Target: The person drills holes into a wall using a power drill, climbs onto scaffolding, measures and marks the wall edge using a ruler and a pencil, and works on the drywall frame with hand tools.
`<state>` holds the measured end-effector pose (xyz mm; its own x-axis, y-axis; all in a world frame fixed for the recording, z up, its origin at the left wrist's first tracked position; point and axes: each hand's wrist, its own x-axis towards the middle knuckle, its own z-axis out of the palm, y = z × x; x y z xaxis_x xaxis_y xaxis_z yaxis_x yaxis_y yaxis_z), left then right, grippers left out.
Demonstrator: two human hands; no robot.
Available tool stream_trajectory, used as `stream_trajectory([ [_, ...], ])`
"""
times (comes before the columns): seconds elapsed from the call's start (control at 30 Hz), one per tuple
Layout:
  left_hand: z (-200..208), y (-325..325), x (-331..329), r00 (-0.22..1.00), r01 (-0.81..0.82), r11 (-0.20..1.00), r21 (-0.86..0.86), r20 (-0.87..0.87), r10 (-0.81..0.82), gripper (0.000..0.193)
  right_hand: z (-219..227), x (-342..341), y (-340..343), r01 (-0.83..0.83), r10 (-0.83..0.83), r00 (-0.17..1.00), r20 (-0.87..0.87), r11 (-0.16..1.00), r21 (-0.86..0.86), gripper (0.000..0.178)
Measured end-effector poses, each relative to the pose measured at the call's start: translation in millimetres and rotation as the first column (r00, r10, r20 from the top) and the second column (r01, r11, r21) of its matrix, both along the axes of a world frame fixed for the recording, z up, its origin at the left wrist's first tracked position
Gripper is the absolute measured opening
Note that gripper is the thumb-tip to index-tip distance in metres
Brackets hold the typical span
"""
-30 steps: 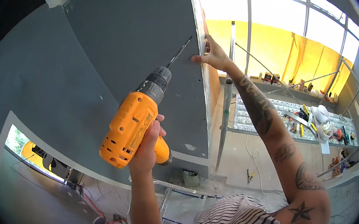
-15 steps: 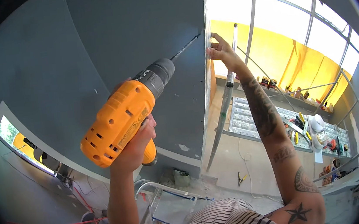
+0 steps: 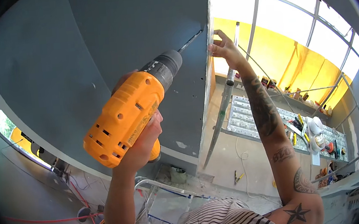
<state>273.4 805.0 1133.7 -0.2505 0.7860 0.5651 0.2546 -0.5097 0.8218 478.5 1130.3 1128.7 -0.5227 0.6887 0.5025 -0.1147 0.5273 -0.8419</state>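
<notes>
My left hand [image 3: 141, 144] is wrapped around the grip of an orange and black power drill [image 3: 123, 115]. From its dark chuck a long thin bit [image 3: 189, 41] slants up to the right. The bit's tip meets the dark grey wall panel [image 3: 143, 19] close to its right edge; how deep it sits cannot be told. Beyond that edge my right hand [image 3: 226, 53] is raised, its thumb and fingers apart, fingertips at the panel's pale rim. Nothing shows between these fingers.
Right of the panel stands a metal scaffold pole [image 3: 226, 96]. Farther off, a metal platform [image 3: 245, 116] carries hand tools and a white hard hat [image 3: 315, 125]. Below are a ladder [image 3: 152, 189], pliers [image 3: 238, 177] on the floor and a red cord [image 3: 46, 221].
The drill and my left hand have shifted slightly right and up. Less of the bit shows in front of the chuck. My right hand stays by the panel's edge.
</notes>
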Motion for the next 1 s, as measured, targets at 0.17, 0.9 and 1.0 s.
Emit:
stream_trajectory([
  [0.17, -4, 3, 1, 0.999, 0.022, 0.999, 0.033, -0.030, -0.021, 0.006, -1, 1, 2, -0.021, 0.021, 1.000, -0.009, 1.000, -0.009, 0.066],
  [0.9, -7, 1, 11, 0.996, 0.031, 1.000, -0.002, 0.088, -0.031, 0.005, 1, 0, -4, -0.010, 0.010, 1.000, -0.012, 1.000, -0.028, 0.066],
  [1.0, -6, 2, 16, 0.995, 0.028, 1.000, 0.015, 0.091, -0.029, 0.005, 3, 1, -2, -0.004, 0.004, 1.000, 0.002, 0.999, -0.033, 0.068],
])
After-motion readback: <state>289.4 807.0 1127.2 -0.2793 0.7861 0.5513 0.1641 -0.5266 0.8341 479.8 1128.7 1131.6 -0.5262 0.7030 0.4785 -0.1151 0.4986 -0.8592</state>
